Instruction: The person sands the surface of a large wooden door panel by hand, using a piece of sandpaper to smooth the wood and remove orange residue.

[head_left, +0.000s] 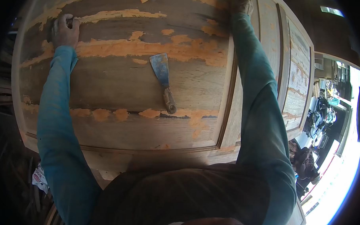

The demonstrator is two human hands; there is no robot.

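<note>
Large brown panelled wooden workpiece (117, 78), centre of frame: orange filler bands (126, 49) applied across it; levelling judged outstanding, and the dark seam (176, 117), lower centre, only partly filled. Blue-grey metal-bladed scraper (161, 69) lies unheld at centre. Left hand (66, 32), upper left: fingers curled. Right hand (243, 4), top edge: bent, poorly seen. Whether either grips anything cannot be told.

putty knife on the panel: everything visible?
The putty knife lies on the wooden panel, broad end away from the person. Its flared blade looks like stained grey-blue metal; the handle is brown and smeared, material unclear. The blade's wide edge sits by a broad orange band; the handle's butt reaches a lower row of orange patches. Neither the left hand nor the right hand touches it.
</note>
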